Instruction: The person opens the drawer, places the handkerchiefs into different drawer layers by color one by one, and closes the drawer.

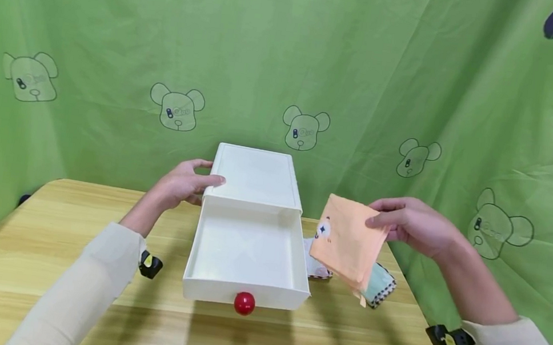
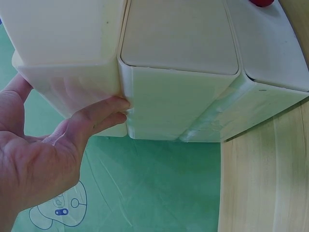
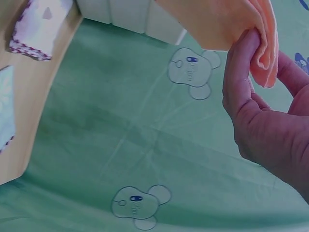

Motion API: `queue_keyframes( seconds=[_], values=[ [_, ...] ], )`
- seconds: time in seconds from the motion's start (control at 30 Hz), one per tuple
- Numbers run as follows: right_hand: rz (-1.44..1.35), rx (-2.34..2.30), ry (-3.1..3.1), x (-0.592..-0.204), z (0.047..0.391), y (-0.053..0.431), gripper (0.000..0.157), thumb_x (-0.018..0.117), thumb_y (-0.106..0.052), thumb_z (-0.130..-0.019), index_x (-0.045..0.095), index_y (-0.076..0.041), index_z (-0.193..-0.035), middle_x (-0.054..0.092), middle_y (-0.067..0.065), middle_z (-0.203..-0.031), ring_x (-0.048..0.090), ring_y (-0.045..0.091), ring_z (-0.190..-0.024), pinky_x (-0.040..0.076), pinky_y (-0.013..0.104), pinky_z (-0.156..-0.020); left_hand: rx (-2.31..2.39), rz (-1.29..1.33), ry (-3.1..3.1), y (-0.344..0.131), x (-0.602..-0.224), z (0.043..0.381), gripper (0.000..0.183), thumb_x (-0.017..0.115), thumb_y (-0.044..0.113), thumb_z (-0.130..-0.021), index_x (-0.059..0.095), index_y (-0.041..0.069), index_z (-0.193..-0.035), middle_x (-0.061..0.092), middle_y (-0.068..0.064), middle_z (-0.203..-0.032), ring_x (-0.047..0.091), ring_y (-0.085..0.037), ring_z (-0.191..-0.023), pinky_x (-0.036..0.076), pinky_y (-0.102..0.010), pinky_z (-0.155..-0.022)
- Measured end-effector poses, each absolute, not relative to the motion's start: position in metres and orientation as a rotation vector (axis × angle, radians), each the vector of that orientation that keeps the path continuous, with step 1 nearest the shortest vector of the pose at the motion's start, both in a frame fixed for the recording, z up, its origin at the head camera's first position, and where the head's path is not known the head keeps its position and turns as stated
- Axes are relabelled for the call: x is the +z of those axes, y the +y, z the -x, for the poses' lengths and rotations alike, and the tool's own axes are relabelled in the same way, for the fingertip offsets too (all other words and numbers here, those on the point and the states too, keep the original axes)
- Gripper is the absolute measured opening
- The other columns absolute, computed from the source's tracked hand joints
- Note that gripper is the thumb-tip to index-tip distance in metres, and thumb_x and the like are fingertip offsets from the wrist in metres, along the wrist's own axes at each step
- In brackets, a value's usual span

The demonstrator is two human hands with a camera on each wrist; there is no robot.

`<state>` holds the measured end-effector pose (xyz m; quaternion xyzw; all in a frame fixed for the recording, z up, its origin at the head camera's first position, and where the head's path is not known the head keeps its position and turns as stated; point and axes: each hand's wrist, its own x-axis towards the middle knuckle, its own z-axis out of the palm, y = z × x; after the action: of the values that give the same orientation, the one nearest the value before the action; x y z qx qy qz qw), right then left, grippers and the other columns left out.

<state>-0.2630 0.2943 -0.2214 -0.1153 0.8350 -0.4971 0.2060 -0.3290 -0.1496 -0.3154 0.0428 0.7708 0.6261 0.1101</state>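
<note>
A white drawer unit [image 1: 255,174] stands on the table with its top drawer [image 1: 210,290] pulled out toward me, the drawer's white floor showing. The drawer's front carries a red ball knob [image 1: 244,304]. My left hand [image 1: 183,185] rests on the unit's left edge, thumb on top and extended fingers [image 2: 104,112] against its side. To the right of the drawer, my right hand [image 1: 417,227] pinches a folded orange towel [image 1: 348,236] between thumb and fingers. The towel hangs in the air with a small embroidered animal face outward.
Behind the orange towel, a pale lilac folded towel [image 3: 41,26] with a checked edge lies on the wooden table [image 1: 155,319]. A light teal folded towel [image 1: 379,289] lies near the table's right edge. A green curtain [image 1: 260,50] encloses the back and sides.
</note>
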Motion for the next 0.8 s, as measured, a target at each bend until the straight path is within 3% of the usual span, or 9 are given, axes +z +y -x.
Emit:
queue_keyframes(
  seconds=[0.4, 0.6, 0.8],
  values=[
    [0.301, -1.5, 2.427, -0.191, 0.258, 0.277, 0.038, 0.066, -0.011, -0.094, 0.057, 0.004, -0.128, 0.074, -0.002, -0.089, 0.067, 0.011, -0.074, 0.055, 0.024, -0.077, 1.842, -0.148, 2.255, -0.15, -0.316, 0.33, 0.09, 0.074, 0.03, -0.093, 0.019, 0.008, -0.162, 0.065, -0.02, -0.124, 0.07, -0.02, -0.09, 0.063, -0.039, -0.086],
    [0.292, -1.613, 2.381, -0.178, 0.253, 0.264, 0.023, 0.067, -0.007, -0.094, 0.066, -0.004, -0.117, 0.075, 0.0, -0.087, 0.063, 0.009, -0.065, 0.054, 0.022, -0.067, 1.851, -0.14, 2.25, -0.15, -0.316, 0.329, 0.089, 0.074, 0.029, -0.093, 0.021, 0.009, -0.161, 0.065, -0.019, -0.125, 0.07, -0.02, -0.091, 0.063, -0.04, -0.085],
    [0.342, -1.651, 2.346, -0.169, 0.25, 0.247, 0.022, 0.067, -0.006, -0.094, 0.069, -0.003, -0.116, 0.076, 0.003, -0.09, 0.064, 0.009, -0.066, 0.053, 0.021, -0.066, 1.851, -0.131, 2.254, -0.15, -0.316, 0.331, 0.089, 0.075, 0.03, -0.093, 0.021, 0.009, -0.161, 0.066, -0.017, -0.121, 0.07, -0.02, -0.09, 0.063, -0.04, -0.085]
  ],
)
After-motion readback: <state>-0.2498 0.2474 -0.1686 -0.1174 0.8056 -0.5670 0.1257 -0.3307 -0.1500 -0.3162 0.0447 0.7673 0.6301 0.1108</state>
